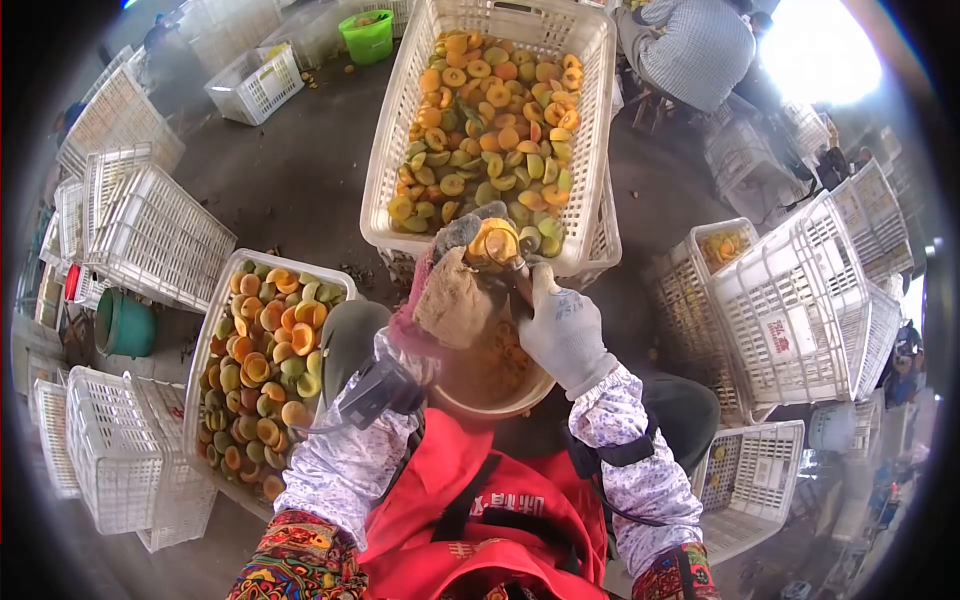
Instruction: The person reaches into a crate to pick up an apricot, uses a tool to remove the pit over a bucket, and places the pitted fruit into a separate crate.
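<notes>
Grey concrete floor spreads under stacked white crates; nearest the person a tan bowl (pixel 490 385) sits at the lap. Just above the bowl, the left hand (pixel 455 290), in a soiled brown glove, grasps a peach half (pixel 495 243); the right hand (pixel 560 330), white-gloved, is clenched on a tool too hidden to name. Beyond the bowl stands a crate of halved fruit (pixel 590 90); left of it another crate (pixel 215 320).
</notes>
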Demonstrator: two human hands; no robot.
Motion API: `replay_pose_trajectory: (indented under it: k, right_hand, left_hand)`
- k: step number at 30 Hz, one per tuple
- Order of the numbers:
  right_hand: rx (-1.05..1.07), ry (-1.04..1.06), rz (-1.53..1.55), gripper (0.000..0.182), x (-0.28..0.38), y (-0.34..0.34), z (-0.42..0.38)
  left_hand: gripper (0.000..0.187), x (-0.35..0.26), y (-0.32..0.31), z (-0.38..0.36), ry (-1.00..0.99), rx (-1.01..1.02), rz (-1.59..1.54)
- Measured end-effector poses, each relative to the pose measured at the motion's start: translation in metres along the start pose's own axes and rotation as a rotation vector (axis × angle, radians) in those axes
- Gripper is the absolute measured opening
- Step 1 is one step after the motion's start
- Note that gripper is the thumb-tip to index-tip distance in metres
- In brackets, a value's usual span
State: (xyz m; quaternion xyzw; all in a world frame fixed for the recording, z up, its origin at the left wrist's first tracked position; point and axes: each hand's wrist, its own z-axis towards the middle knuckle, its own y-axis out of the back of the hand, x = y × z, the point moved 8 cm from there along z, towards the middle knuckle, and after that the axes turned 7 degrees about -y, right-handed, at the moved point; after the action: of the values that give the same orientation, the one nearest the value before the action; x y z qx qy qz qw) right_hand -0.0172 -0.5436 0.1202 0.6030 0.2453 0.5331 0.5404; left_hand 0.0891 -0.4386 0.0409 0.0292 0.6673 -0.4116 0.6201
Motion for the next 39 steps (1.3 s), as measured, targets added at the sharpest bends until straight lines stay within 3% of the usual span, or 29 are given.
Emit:
replay_pose_trajectory:
  k: [3,4,7,8,9,10,11,12,13,14,15,16,17,18,20,21,23,24,26,27,28,30,31,32,34,35,36,38,39]
  right_hand:
    - [0.032,-0.034,-0.036,0.05,-0.009,-0.019,-0.004]
    - [0.023,-0.039,-0.044,0.055,-0.01,-0.024,-0.008]
    - [0.146,-0.14,0.089,0.054,-0.007,-0.045,-0.018]
    - [0.139,-0.098,0.212,0.05,-0.02,-0.063,-0.024]
    - [0.156,-0.036,0.346,0.047,-0.034,-0.083,-0.028]
    - [0.21,-0.173,0.749,0.04,-0.032,-0.075,-0.024]
    - [0.405,-0.244,0.979,0.036,-0.01,-0.06,-0.025]
    - [0.555,-0.5,0.809,0.034,-0.014,-0.062,-0.032]
    - [0.505,-0.215,0.983,0.032,0.003,-0.056,-0.025]
    - [0.349,0.04,0.669,0.032,-0.013,-0.064,-0.015]
    - [0.468,-0.304,0.67,0.04,-0.017,-0.071,-0.021]
    - [0.466,-0.411,0.685,0.04,-0.009,-0.07,-0.025]
    - [0.442,-0.332,0.595,0.039,-0.012,-0.073,-0.022]
    - [0.405,-0.254,0.51,0.038,-0.018,-0.077,-0.02]
    - [0.503,-0.238,0.63,0.035,-0.004,-0.076,-0.021]
    - [0.496,-0.092,0.618,0.033,0.004,-0.07,-0.018]
    - [0.438,0.134,0.639,0.021,0.009,-0.062,-0.012]
    - [0.437,0.132,0.634,0.021,0.016,-0.051,-0.012]
    - [0.634,-0.351,0.681,0.012,0.01,-0.046,-0.017]
    - [0.696,-0.498,0.721,0.008,-0.003,-0.053,-0.022]
    - [0.705,-0.501,0.722,0.008,-0.01,-0.055,-0.024]
    - [0.864,-0.393,1.016,0.013,-0.008,-0.064,-0.035]
    - [0.983,-0.56,1.222,0.017,-0.018,-0.074,-0.042]
    - [0.984,-0.561,1.222,0.017,-0.027,-0.079,-0.045]
    - [1.072,-0.473,1.582,0.015,-0.023,-0.088,-0.048]
    - [0.372,-0.913,1.236,0.01,-0.063,-0.098,-0.05]
    - [1.11,-0.533,1.518,0.011,-0.05,-0.109,-0.057]
    - [0.862,-0.471,1.201,0.022,-0.106,-0.13,-0.059]
    - [0.867,-0.471,1.209,0.022,-0.102,-0.133,-0.057]
  left_hand:
    - [0.06,0.014,-0.007,-0.008,0.059,-0.14,-0.466]
    - [0.06,0.02,-0.005,-0.008,0.065,-0.152,-0.47]
    - [0.031,0.042,-0.003,0.001,0.089,-0.086,-0.685]
    - [0.036,0.005,-0.03,-0.003,-0.071,-0.104,-0.333]
    - [0.033,-0.002,-0.032,-0.005,-0.111,-0.066,-0.219]
    - [0.032,0.003,-0.029,-0.003,-0.174,-0.097,-0.146]
    - [0.031,0.016,-0.022,-0.007,-0.271,-0.232,-0.037]
    - [0.032,0.032,-0.016,-0.014,-0.484,-0.522,0.096]
    - [0.033,0.045,-0.017,-0.02,-0.655,-0.762,0.196]
    - [0.023,0.046,-0.013,-0.01,-0.671,-0.694,0.103]
    - [0.019,0.035,-0.016,-0.003,-0.68,-0.607,-0.005]
    - [0.013,0.016,-0.013,-0.001,-0.465,-0.512,0.129]
    - [0.011,0.025,-0.017,-0.002,0.023,-0.65,-0.348]
    - [0.011,0.012,-0.021,-0.008,0.041,-0.614,-0.454]
    - [0.012,0.016,-0.013,-0.008,0.096,-0.607,-0.415]
    - [0.012,0.022,-0.01,-0.009,0.1,-0.62,-0.421]
    - [0.012,0.015,-0.008,0.005,-0.208,-0.459,-0.26]
    - [0.013,0.012,-0.011,0.01,-0.362,-0.371,-0.18]
    - [0.015,-0.005,-0.019,0.011,-0.665,-0.19,-0.006]
    - [0.017,-0.017,-0.025,0.008,-0.396,0.047,-0.182]
    - [0.017,-0.015,-0.02,0.009,-0.391,0.04,-0.18]
    - [0.02,-0.027,-0.031,0.002,-0.575,0.2,-0.166]
    - [0.021,-0.007,-0.037,0.001,-0.259,0.133,-0.412]
    - [0.021,-0.003,-0.04,0.005,-0.258,0.132,-0.412]
    - [0.02,0.038,-0.03,0.027,-0.005,-0.096,-0.04]
    - [0.021,0.054,-0.023,0.025,0.131,-0.208,0.141]
    - [0.021,0.057,-0.026,0.021,0.139,-0.206,0.135]
    - [0.021,0.043,-0.027,0.017,0.037,-0.098,0.63]
    - [0.023,0.057,-0.026,0.022,0.008,-0.115,0.66]
